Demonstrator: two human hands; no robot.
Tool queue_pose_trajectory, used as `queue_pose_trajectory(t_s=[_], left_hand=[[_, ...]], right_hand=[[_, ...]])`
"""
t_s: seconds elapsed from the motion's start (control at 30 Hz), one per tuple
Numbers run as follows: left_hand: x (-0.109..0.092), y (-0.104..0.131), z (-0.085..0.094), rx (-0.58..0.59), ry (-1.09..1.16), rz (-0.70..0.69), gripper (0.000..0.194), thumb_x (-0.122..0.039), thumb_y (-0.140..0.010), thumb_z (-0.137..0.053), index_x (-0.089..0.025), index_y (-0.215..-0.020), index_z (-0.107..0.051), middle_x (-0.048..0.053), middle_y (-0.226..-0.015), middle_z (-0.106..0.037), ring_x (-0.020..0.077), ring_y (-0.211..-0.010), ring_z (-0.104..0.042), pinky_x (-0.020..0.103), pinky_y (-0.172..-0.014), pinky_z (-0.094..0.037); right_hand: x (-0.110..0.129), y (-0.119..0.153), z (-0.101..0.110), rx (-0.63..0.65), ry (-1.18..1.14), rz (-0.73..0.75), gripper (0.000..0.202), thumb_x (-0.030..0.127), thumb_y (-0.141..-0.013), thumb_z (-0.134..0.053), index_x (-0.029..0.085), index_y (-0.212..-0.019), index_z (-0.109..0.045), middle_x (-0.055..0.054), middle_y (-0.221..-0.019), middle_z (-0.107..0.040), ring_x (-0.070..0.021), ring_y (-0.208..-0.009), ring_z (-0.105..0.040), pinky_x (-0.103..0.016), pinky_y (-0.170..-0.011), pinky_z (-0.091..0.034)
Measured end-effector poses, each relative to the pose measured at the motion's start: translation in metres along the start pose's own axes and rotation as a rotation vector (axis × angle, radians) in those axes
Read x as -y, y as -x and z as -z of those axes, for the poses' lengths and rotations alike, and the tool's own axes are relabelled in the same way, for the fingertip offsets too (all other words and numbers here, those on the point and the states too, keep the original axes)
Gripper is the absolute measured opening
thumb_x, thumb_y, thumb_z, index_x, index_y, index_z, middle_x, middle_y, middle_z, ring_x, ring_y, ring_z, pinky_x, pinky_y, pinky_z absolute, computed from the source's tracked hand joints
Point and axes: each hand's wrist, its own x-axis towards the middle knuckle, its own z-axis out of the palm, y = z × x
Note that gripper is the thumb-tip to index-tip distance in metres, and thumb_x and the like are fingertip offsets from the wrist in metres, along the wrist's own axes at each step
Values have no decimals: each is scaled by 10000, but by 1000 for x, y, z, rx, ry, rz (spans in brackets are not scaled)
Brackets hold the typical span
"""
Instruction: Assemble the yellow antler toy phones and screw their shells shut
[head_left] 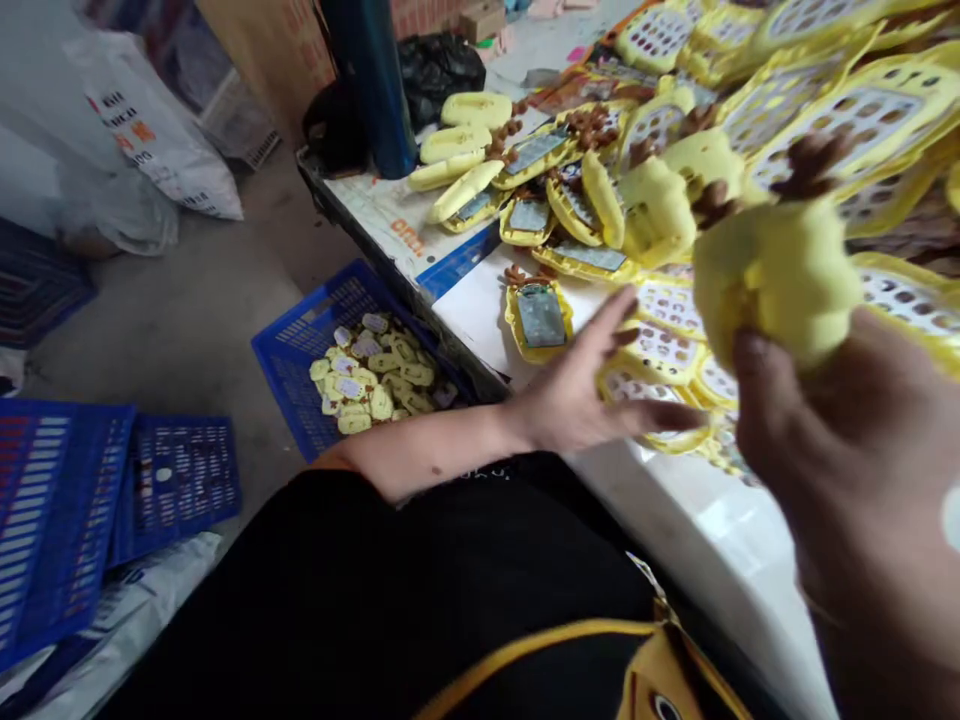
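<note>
My right hand [847, 430] is closed round a yellow plastic shell [780, 280] with brown antlers, raised above the table; both are blurred. My left hand [592, 385] has its fingers spread and holds nothing, over the table's near edge. Just beyond it lies a yellow shell with a circuit board and a grey panel [541, 315]. Shells with white, hole-filled faces [664, 300] lie between and behind my hands. Farther back, several yellow shells [656, 215] are heaped, some with brown antlers.
A blue crate [292, 370] below the table edge holds many small yellow pieces [367, 375]. A dark blue bottle [375, 90] and a black bag [442, 75] stand at the table's back left. More blue crates [60, 530] and white sacks [161, 130] are on the floor.
</note>
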Motion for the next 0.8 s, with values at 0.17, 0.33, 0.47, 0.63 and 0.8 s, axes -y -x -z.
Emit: queue_pose_trajectory(t_s=[0.17,0.33,0.47,0.63,0.8], left_hand=[[11,-18,-49,141,316,36,815,-544,-700,-712,-259,-1400,-409,83,-1405,-500,302,-1247,-508,397,-1023,-434],[9,-25,-57,181,555,407,529,-534,-747,-677,-198,-1152,-615,93,-1217,-652,286,-1047,-649,421,-903,-521],[12,-24,-65,287,636,591,540,-540,-783,-616,-124,-1126,-636,149,-1132,-687,271,-817,-702,382,-661,-582],[19,-18,-85,344,687,723,581,-563,-754,-631,-107,-1113,-643,182,-1074,-702,242,-691,-685,318,-523,-544],[23,-15,-98,354,718,732,612,-576,-690,-694,-108,-1084,-664,177,-1059,-703,247,-723,-676,333,-550,-551]], right_hand=[[17,56,7,-132,390,109,566,301,-869,-537,185,-1404,-391,-192,-1115,-637,-348,-917,-664,-463,-669,-567],[0,87,50,-36,281,104,708,368,-839,-630,113,-1424,-323,-211,-1231,-598,-298,-1125,-592,-441,-895,-547],[-35,126,106,-281,477,-123,379,230,-850,-611,200,-1223,-554,-128,-1094,-663,-247,-1007,-637,-414,-857,-546],[-78,157,139,-162,944,-330,259,200,-854,-552,153,-1099,-619,-194,-1192,-612,-339,-1115,-564,-505,-890,-474],[-96,164,139,-244,980,-287,165,161,-867,-524,191,-980,-640,-139,-1145,-649,-307,-1120,-570,-479,-917,-444]])
